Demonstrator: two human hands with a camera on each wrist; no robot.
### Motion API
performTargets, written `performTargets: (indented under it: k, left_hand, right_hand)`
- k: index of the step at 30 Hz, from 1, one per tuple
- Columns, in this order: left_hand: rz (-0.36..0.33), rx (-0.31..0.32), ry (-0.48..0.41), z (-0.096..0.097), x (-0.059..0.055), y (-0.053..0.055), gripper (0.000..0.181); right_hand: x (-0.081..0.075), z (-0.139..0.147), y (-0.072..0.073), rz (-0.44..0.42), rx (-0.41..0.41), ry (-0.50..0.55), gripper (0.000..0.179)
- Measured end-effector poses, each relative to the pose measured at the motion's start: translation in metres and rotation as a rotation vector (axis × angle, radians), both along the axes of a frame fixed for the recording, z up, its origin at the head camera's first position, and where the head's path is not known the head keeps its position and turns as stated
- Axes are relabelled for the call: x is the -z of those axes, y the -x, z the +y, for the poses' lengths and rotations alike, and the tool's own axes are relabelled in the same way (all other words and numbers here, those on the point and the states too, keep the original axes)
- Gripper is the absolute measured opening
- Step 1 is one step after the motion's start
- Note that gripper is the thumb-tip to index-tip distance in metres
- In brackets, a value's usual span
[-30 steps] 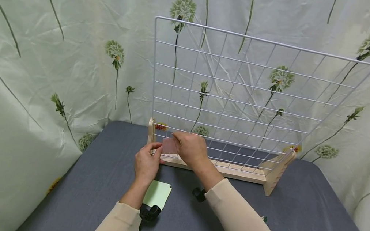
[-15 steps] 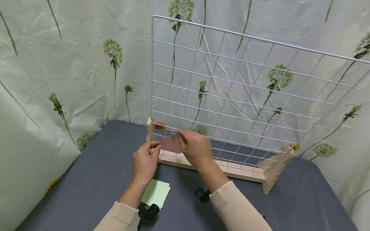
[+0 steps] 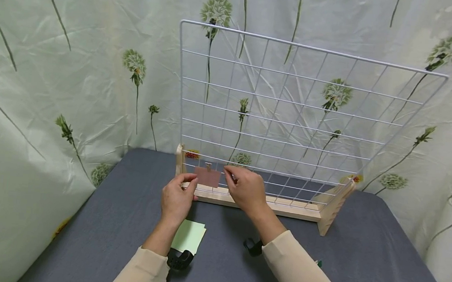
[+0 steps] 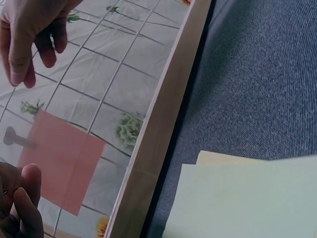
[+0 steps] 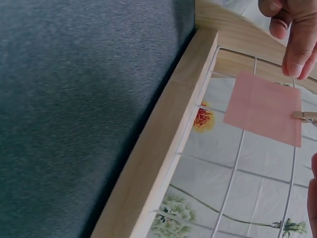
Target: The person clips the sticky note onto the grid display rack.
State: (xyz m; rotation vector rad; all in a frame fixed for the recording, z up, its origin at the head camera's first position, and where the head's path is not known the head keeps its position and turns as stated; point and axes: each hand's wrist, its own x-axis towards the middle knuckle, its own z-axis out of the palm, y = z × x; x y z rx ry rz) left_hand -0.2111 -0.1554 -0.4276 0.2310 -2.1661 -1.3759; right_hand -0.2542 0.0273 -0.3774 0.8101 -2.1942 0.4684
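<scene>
A pink paper note (image 3: 206, 178) hangs on the lower left of a white wire grid (image 3: 315, 48). A small wooden clothespin (image 5: 306, 116) grips the note's top edge. My left hand (image 3: 176, 199) is at the note's left edge, fingertips close to the paper; whether they touch it I cannot tell. To the right of the note, my right hand (image 3: 247, 190) stands apart from it, thumb and fingers loosely bent with nothing visible between them. In the left wrist view, the right-hand fingers (image 4: 17, 74) point down before the grid.
A wooden stand (image 3: 284, 210) with side supports holds the grid upright on the dark grey tabletop (image 3: 120, 239). Light green paper sheets (image 3: 188, 236) lie partly under the left forearm, a yellowish sheet (image 4: 223, 157) beneath them. A small green item (image 3: 319, 263) peeks out beside the right sleeve.
My right hand has drawn away from the note to the right, and the clothespin and the whole note have come into view. The left hand has hardly moved.
</scene>
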Motion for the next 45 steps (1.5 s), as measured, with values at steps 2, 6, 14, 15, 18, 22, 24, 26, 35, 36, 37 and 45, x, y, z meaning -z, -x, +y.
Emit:
performTargets:
  k: [2, 6, 14, 15, 18, 22, 24, 26, 35, 36, 37, 45]
  left_hand:
    - [0.011, 0.011, -0.005, 0.001, -0.001, 0.000, 0.015]
    - [0.022, 0.029, -0.017, 0.004, -0.003, -0.001, 0.014]
    - [0.017, 0.087, 0.000, 0.010, -0.009, -0.005, 0.013]
    - [0.022, 0.098, 0.003, 0.010, -0.010, -0.006, 0.012]
    - [0.026, 0.133, 0.016, 0.012, -0.012, -0.008, 0.011]
    - [0.020, 0.185, 0.023, 0.014, -0.015, -0.009, 0.011]
    - [0.012, 0.215, 0.027, 0.014, -0.017, -0.010, 0.010]
    - [-0.009, 0.250, 0.034, 0.014, -0.018, -0.012, 0.010]
    - [-0.113, 0.423, 0.086, 0.017, -0.020, -0.018, 0.009]
    - [-0.121, 0.434, 0.086, 0.016, -0.020, -0.019, 0.008]
    - [-0.128, 0.443, 0.087, 0.015, -0.021, -0.019, 0.008]
    - [-0.218, 0.485, 0.143, 0.004, -0.023, -0.022, 0.009]
  right_hand:
    - [0.002, 0.003, -0.001, -0.002, 0.002, 0.007, 0.013]
    - [0.006, 0.009, -0.002, 0.002, 0.000, 0.028, 0.011]
    - [0.015, 0.022, -0.007, -0.006, -0.001, 0.060, 0.009]
    - [0.016, 0.023, -0.007, -0.009, -0.001, 0.066, 0.009]
    - [0.021, 0.030, -0.011, -0.023, 0.000, 0.088, 0.009]
    - [0.027, 0.038, -0.015, -0.033, 0.007, 0.115, 0.007]
    - [0.030, 0.042, -0.018, -0.041, 0.006, 0.127, 0.006]
    - [0.033, 0.046, -0.021, -0.043, 0.012, 0.128, 0.005]
    - [0.044, 0.065, -0.044, -0.160, 0.073, 0.090, 0.005]
    - [0.045, 0.068, -0.047, -0.186, 0.088, 0.080, 0.005]
    - [0.046, 0.070, -0.049, -0.212, 0.102, 0.071, 0.006]
    - [0.047, 0.093, -0.066, -0.337, 0.173, 0.080, 0.005]
